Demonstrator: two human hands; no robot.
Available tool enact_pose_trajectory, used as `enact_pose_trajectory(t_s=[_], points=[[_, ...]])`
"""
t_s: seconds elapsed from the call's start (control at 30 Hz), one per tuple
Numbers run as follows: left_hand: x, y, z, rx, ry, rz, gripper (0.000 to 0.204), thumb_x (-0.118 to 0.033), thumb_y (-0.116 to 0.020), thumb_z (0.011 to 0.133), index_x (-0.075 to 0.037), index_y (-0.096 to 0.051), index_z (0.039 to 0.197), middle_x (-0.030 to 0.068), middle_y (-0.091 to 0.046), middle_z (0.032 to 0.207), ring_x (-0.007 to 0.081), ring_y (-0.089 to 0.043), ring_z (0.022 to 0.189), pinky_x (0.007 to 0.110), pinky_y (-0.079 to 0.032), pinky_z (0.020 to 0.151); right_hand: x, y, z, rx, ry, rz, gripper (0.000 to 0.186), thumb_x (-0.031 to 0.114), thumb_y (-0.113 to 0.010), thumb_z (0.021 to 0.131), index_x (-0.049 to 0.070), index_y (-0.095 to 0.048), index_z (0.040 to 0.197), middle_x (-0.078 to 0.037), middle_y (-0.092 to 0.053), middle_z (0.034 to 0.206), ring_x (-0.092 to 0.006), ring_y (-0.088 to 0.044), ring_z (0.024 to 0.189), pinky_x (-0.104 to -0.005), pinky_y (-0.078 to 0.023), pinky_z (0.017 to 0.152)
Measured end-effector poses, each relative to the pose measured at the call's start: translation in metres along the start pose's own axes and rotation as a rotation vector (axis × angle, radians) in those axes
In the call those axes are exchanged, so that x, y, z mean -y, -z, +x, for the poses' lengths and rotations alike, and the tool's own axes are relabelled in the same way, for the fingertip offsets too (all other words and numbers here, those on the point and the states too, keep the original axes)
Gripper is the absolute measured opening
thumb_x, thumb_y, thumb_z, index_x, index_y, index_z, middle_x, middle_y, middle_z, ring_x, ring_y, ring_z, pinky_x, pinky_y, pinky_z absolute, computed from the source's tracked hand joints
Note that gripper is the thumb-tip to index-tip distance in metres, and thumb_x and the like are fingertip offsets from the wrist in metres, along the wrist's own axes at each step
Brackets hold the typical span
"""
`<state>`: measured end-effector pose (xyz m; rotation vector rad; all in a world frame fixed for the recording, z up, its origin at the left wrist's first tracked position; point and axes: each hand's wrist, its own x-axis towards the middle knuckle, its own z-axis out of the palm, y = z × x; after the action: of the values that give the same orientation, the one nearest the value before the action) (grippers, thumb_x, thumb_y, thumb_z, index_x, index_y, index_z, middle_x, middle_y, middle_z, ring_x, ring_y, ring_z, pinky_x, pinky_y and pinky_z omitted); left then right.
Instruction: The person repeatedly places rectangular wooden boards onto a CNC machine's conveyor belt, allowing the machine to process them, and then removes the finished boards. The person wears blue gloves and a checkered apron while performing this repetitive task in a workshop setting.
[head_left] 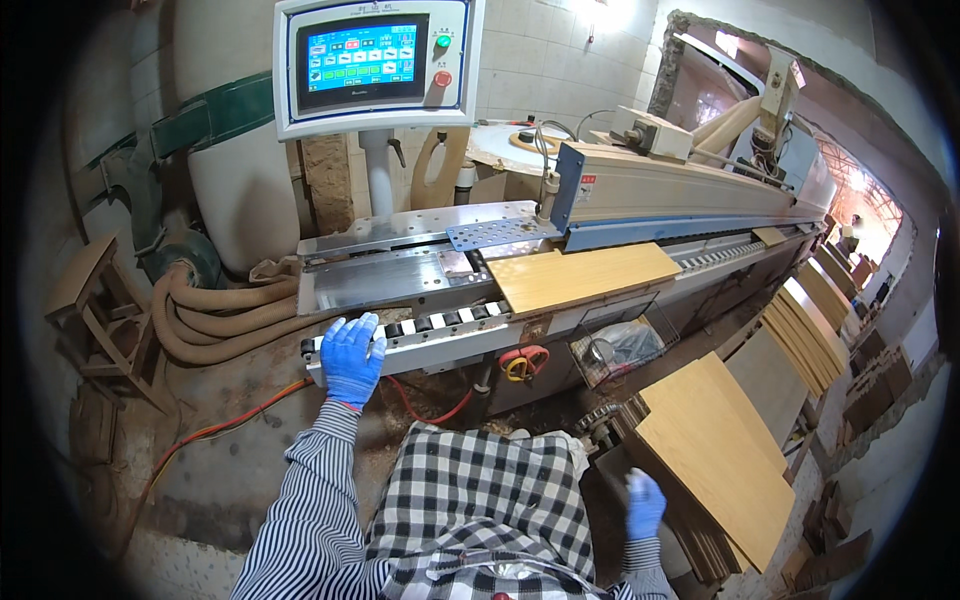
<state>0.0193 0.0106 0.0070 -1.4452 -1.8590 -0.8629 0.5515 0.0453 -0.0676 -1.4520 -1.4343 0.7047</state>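
Observation:
My left hand (350, 362), in a blue and white glove, rests on the near left end of the roller rail (430, 345) of a long edge-banding machine. Its fingers lie spread over the rail's end and hold nothing. A wood-coloured panel (590, 275) lies flat on the machine's feed bed, to the right of that hand and apart from it. Low on the right, my right hand (645, 507) hangs beside a stack of similar panels (715, 450). Motion blurs its gloved fingers, and no object shows in it.
A control screen (362, 60) stands on a post behind the machine. Below the bed hang red-handled scissors (524, 364) and a wire basket (622, 345). Thick hoses (230, 320) and a wooden stool (105, 310) are at left. More stacked panels (805, 335) line the right.

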Motion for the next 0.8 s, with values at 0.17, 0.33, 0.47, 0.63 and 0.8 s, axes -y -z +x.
enact_pose_trajectory(t_s=[0.17, 0.33, 0.47, 0.63, 0.8], points=[[0.001, 0.002, -0.002, 0.001, 0.011, 0.006, 0.037, -0.025, -0.063, 0.084, -0.008, -0.063, 0.116, 0.0083, -0.065, 0.117, 0.0225, -0.058, 0.109, 0.042, -0.036, 0.106, -0.02, 0.063, 0.01, -0.64, -0.716, 0.902, 0.05, 0.055, -0.058, 0.09, 0.007, -0.058, 0.103, -0.004, -0.06, 0.075, -0.0111, -0.049, 0.058, -0.0263, -0.045, 0.055], [0.001, -0.002, -0.001, -0.007, 0.02, -0.005, 0.036, -0.025, -0.064, 0.083, -0.008, -0.064, 0.115, 0.0083, -0.065, 0.117, 0.0228, -0.059, 0.109, 0.042, -0.036, 0.106, -0.033, 0.07, -0.006, -0.5, -0.603, 0.91, 0.041, 0.049, -0.062, 0.089, 0.01, -0.058, 0.103, -0.005, -0.062, 0.076, -0.0156, -0.053, 0.059, -0.0298, -0.049, 0.06], [0.002, -0.002, 0.0, -0.009, 0.005, -0.004, 0.036, -0.025, -0.064, 0.083, -0.008, -0.064, 0.114, 0.0083, -0.065, 0.117, 0.0228, -0.058, 0.109, 0.042, -0.036, 0.105, -0.032, 0.067, -0.03, -0.139, -0.668, 1.027, 0.031, 0.046, -0.062, 0.089, 0.015, -0.063, 0.095, -0.007, -0.068, 0.079, -0.0185, -0.061, 0.059, -0.0314, -0.054, 0.057], [0.003, 0.002, -0.003, -0.009, -0.006, 0.006, 0.036, -0.026, -0.064, 0.083, -0.008, -0.063, 0.115, 0.0084, -0.064, 0.118, 0.0224, -0.058, 0.11, 0.042, -0.036, 0.106, -0.018, 0.086, -0.051, -0.443, -0.633, 1.249, 0.036, 0.046, -0.065, 0.086, 0.013, -0.063, 0.1, -0.002, -0.067, 0.079, -0.017, -0.057, 0.054, -0.03, -0.05, 0.052], [0.001, 0.01, 0.0, 0.067, 0.0, -0.032, 0.038, -0.026, -0.064, 0.084, -0.007, -0.062, 0.117, 0.0088, -0.062, 0.121, 0.0239, -0.056, 0.112, 0.044, -0.034, 0.107, -0.065, 0.11, -0.051, -0.443, -0.532, 1.079, 0.023, 0.034, -0.069, 0.086, 0.015, -0.061, 0.097, -0.001, -0.067, 0.078, -0.0141, -0.054, 0.052, -0.0295, -0.048, 0.05]])
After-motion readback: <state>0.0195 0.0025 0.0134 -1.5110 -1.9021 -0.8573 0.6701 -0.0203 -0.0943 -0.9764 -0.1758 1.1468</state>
